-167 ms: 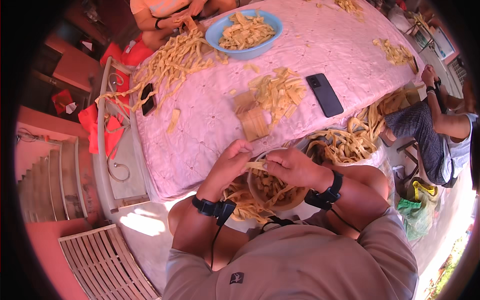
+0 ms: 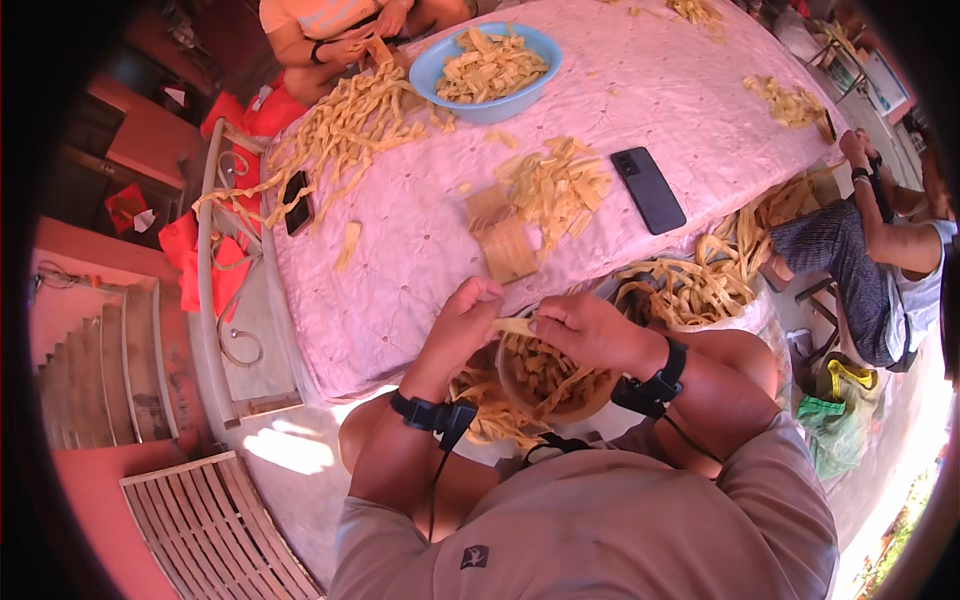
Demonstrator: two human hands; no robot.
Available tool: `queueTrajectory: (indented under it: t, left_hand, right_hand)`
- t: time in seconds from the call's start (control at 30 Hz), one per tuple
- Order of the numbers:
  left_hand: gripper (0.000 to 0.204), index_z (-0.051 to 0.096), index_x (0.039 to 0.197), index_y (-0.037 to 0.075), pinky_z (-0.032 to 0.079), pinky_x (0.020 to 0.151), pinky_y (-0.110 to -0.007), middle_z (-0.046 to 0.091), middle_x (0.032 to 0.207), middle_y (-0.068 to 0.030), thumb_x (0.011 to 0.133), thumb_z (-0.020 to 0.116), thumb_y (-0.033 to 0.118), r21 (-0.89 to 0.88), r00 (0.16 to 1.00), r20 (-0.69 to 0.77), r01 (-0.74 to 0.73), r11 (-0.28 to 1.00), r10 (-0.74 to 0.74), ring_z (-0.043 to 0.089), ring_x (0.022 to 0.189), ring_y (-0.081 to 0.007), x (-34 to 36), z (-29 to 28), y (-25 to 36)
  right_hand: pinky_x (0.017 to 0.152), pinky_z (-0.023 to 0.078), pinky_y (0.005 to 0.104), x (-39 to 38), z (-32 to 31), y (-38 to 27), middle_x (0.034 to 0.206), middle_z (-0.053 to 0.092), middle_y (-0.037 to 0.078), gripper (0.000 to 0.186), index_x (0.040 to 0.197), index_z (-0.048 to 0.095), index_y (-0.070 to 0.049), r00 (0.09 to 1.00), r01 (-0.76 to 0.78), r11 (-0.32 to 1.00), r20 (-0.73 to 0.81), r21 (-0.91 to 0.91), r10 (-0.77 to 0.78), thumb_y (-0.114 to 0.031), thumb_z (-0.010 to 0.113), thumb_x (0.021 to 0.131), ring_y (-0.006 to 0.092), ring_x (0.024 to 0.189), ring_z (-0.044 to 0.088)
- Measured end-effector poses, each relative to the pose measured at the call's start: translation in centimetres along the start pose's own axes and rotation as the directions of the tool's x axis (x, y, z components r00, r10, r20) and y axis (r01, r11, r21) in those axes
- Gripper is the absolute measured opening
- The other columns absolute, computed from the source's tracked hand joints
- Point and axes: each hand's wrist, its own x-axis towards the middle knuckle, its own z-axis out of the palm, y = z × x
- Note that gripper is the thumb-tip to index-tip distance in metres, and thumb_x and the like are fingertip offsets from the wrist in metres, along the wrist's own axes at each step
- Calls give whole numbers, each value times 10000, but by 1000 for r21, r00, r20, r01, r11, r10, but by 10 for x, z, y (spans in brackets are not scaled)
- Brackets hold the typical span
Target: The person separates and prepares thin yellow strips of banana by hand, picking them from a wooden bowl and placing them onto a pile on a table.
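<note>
I'm pinching a flat, pale-yellow strip [image 2: 515, 326] from both sides — left hand [image 2: 464, 318] and right hand [image 2: 588, 328] angled inward — and holding it above a round tub [image 2: 578, 411] of crinkled tan strips [image 2: 548, 375].

A pale strip [image 2: 515, 326] is held between the left hand [image 2: 464, 322] and the right hand [image 2: 588, 328], over a bowl [image 2: 588, 408] filled with strips. On the pink quilted bed [image 2: 400, 280] beyond, a pile of flat pieces [image 2: 560, 185] is flanked on the right by a dark phone [image 2: 648, 190]. Farther left, long strips [image 2: 345, 130] are spread beside a filled blue basin [image 2: 500, 108].
</note>
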Motion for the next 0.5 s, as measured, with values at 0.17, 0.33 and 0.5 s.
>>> queueTrajectory:
  t: [0.17,0.33,0.5]
  left_hand:
    - [216,519,1101,61,396,487,-228,552,641,-63,1005,465,246,-146,998,57,19,989,-11,513,522,-130,9,1,8]
    - [305,521,1098,54,439,503,-253,582,690,-88,1019,435,336,-203,999,26,47,978,-43,546,532,-166,10,-3,10]
    - [259,532,1108,65,354,467,-216,548,770,-8,980,536,289,-145,997,32,-67,987,73,452,541,-67,11,3,11]
  right_hand:
    - [617,427,294,9,-14,4,683,524,49,210,829,591,8,989,-150,965,48,216,143,-171,562,936,129,668,503]
    - [631,413,261,17,-15,8,710,516,-1,206,851,596,10,969,-246,918,76,310,234,-166,560,951,65,696,471]
    - [632,415,259,26,-5,22,722,521,0,173,881,602,7,977,-208,942,18,262,211,-150,564,942,65,703,475]
